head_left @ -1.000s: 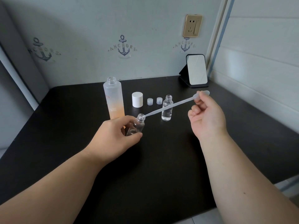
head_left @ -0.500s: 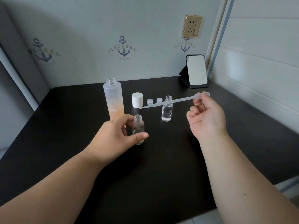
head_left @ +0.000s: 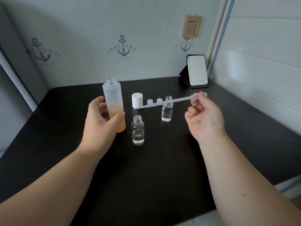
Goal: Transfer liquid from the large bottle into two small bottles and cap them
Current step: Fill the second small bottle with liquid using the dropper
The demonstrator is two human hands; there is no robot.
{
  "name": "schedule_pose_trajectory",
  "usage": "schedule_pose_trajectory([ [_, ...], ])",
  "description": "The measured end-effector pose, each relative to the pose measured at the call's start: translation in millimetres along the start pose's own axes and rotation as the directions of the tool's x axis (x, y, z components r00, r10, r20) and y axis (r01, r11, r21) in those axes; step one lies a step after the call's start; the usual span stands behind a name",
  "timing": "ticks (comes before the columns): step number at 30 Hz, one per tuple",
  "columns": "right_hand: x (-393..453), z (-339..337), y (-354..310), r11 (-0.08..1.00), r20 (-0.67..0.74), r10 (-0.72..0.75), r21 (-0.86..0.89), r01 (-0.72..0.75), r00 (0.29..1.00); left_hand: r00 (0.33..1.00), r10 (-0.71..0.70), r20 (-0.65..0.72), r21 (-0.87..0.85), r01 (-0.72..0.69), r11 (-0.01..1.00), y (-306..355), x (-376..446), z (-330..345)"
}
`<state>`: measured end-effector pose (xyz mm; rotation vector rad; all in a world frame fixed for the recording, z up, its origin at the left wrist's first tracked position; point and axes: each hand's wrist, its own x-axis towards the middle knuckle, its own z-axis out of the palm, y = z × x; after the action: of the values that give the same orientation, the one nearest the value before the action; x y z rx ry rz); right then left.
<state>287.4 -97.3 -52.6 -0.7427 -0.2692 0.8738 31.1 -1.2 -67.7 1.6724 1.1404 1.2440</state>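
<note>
- Large bottle (head_left: 114, 105), frosted, clear above and orange toward the base, stood uncapped on the black table (head_left: 156, 168), left of centre.
- Left hand (head_left: 101, 121) was curled round the lower half of the large bottle: thumb across the front, fingers behind it.
- Right hand (head_left: 204, 118) pinched the bulb end of a translucent pipette (head_left: 169, 101) between thumb and forefinger; the other fingers were loosely curled.
- Pipette lay nearly level in the air, tip pointing left and ending in front of the white cap (head_left: 137, 100); the stem crossed in front of the far small bottle's neck. Whether it touched either could not be told.
- Near small bottle (head_left: 138, 132) stood upright and open just right of the large bottle, free of both hands, with a shallow layer of clear liquid at the bottom.
- Far small bottle (head_left: 167, 109) stood upright and open further back and to the right, clear liquid reaching well over half its height.
- Two small clear caps (head_left: 154, 101) sat side by side on the table between the white cap and the far small bottle.
- Small mirror (head_left: 196, 70) on a black stand stood at the back right corner of the table, against the wall.
</note>
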Motion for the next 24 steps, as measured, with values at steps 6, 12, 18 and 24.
schedule_pose_trajectory([
  [6, 1, 0, 1, 1.000, 0.000, 0.003, -0.010, -0.003, 1.000, 0.999, -0.009, 0.049, 0.173, 0.000, 0.985, -8, 4, 3],
  [12, 0, 0, 1, 1.000, 0.009, 0.005, -0.007, -0.004, 1.000, 0.998, 0.015, 0.062, 0.139, -0.023, 0.990, -3, 1, 2],
  [18, 0, 0, -2, 0.999, 0.030, -0.005, 0.043, 0.003, 1.000, 0.986, 0.103, 0.133, 0.130, -0.120, 0.984, 7, -8, 0],
  [24, 2, -3, -2, 0.995, 0.039, -0.011, 0.095, 0.007, 0.999, 0.981, 0.147, 0.128, 0.161, -0.167, 0.973, 9, -10, -1],
])
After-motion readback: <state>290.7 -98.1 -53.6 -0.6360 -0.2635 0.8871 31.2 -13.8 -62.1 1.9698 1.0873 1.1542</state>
